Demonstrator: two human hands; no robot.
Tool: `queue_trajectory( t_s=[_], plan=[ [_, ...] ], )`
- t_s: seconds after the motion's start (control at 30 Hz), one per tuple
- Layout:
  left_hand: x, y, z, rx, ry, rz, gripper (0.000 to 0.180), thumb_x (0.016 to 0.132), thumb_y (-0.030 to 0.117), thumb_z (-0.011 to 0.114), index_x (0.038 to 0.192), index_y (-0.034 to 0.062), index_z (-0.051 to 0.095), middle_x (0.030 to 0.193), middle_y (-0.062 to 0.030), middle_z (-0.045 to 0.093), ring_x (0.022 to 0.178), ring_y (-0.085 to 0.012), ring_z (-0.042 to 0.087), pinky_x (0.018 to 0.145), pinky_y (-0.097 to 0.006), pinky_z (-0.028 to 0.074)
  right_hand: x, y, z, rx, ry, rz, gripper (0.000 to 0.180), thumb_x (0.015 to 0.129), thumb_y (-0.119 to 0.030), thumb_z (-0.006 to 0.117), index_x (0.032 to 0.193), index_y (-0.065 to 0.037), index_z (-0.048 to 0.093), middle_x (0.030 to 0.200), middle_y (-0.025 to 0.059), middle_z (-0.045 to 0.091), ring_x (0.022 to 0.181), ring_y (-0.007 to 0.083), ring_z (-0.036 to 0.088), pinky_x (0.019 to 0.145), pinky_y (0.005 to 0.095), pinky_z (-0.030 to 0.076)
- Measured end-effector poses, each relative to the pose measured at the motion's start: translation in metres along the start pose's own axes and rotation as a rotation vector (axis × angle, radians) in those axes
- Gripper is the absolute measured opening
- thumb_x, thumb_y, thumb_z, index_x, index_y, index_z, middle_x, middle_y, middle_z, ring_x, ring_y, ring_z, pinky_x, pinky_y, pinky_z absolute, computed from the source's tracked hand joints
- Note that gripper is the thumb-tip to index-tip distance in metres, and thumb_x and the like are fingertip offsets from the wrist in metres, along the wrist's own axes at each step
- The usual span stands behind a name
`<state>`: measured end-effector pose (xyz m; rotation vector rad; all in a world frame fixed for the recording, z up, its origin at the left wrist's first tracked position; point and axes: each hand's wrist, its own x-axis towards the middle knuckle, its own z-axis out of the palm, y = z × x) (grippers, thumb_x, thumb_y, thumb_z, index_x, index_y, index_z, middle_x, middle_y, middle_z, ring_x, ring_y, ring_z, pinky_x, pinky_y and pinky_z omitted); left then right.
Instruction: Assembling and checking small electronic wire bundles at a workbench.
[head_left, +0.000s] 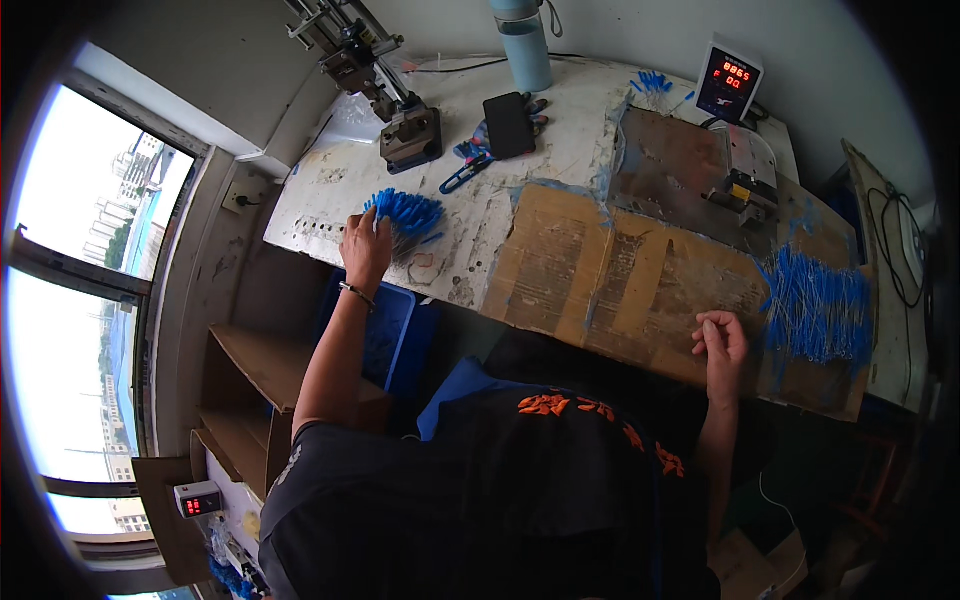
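On the left part of the table lies a bunch of thin wires with blue ends. My left hand reaches onto its left side, fingers closed on some of the blue-ended wires. Over the front edge of a brown cardboard sheet, my right hand is held with curled fingers and the thumb against them. Whatever it pinches, if anything, is too small to make out. Just right of that hand, a wide pile of similar blue-ended wires is spread on the cardboard.
A metal bench press stands at the back left, near a phone and a light blue bottle. Back right are a metal plate, a small device and a red-digit counter. Below the table's left is a blue bin.
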<state>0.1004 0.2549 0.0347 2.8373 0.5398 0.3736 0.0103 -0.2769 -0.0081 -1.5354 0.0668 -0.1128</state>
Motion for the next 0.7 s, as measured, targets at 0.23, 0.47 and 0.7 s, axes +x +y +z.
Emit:
queue_trajectory(
  t_s=[0.23,0.47,0.7],
  plan=[
    [-0.021,0.0,-0.005,0.155,-0.086,0.136,0.103,0.066,0.058,0.07,0.143,0.0101,0.021,0.14,-0.0268,0.026,0.129,-0.0375,0.032,0.1,-0.054,0.028,0.0,0.001,0.003,-0.02,0.01,-0.028,0.008,0.091,-0.007,0.051,0.096,-0.004,0.057,0.092,0.0018,0.059,0.07,0.004,0.051,0.056,0.0169,0.042],
    [0.0,0.016,-0.004,0.04,-0.25,-0.182,0.118,0.059,0.063,0.071,0.144,0.0054,0.013,0.136,-0.0277,0.035,0.126,-0.0368,0.039,0.098,-0.054,0.03,-0.004,0.0,0.01,-0.061,0.03,-0.065,0.006,0.091,-0.007,0.052,0.095,-0.005,0.057,0.09,-0.0002,0.059,0.069,0.0034,0.052,0.056,0.0165,0.041],
    [0.027,0.0,0.029,-0.085,-0.108,-0.25,0.111,0.065,0.064,0.066,0.142,0.0006,0.017,0.131,-0.024,0.045,0.121,-0.0348,0.045,0.095,-0.055,0.035,-0.01,-0.003,0.011,-0.124,0.049,-0.075,0.006,0.091,-0.007,0.052,0.094,-0.006,0.058,0.088,-0.0015,0.057,0.069,0.0037,0.052,0.057,0.0175,0.041]
  ],
)
